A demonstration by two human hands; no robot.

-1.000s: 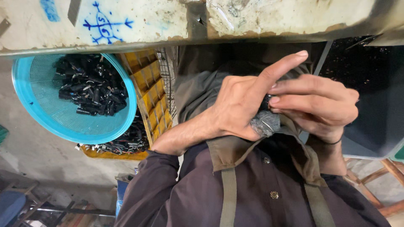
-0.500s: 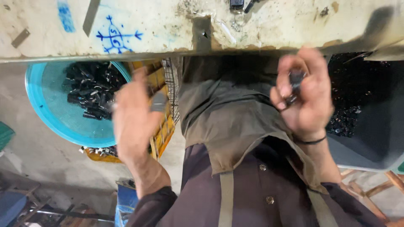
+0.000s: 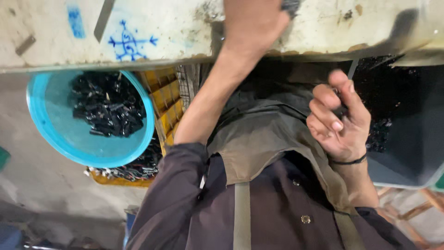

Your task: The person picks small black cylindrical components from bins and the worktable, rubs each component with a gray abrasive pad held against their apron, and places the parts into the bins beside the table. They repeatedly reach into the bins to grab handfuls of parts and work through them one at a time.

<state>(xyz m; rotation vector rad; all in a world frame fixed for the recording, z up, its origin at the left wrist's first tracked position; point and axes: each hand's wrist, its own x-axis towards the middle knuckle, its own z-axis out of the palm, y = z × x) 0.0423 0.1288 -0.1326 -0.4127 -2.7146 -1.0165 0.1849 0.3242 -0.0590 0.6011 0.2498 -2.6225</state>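
Note:
My left hand [image 3: 253, 25] reaches up over the worn white bench top [image 3: 175, 28], with its back toward me and its fingers closed. A small dark grey part [image 3: 291, 5] shows at its fingertips by the frame's top edge. My right hand [image 3: 340, 121], a black band on its wrist, hovers over my lap at the right. Its fingers are curled around a small dark part [image 3: 342, 110] that is mostly hidden. Below both hands are my olive apron [image 3: 259, 139] and dark shirt.
A blue round basin [image 3: 60, 134] of several black parts sits low on the left, beside a yellow crate [image 3: 169, 99] with more parts under it. A dark bin [image 3: 407, 139] holding black pieces stands on the right. Blue marks are drawn on the bench.
The hands were joined on a grey part, then separated. My left hand swung out toward the basin, then up onto the bench top. My right hand dropped lower on the right.

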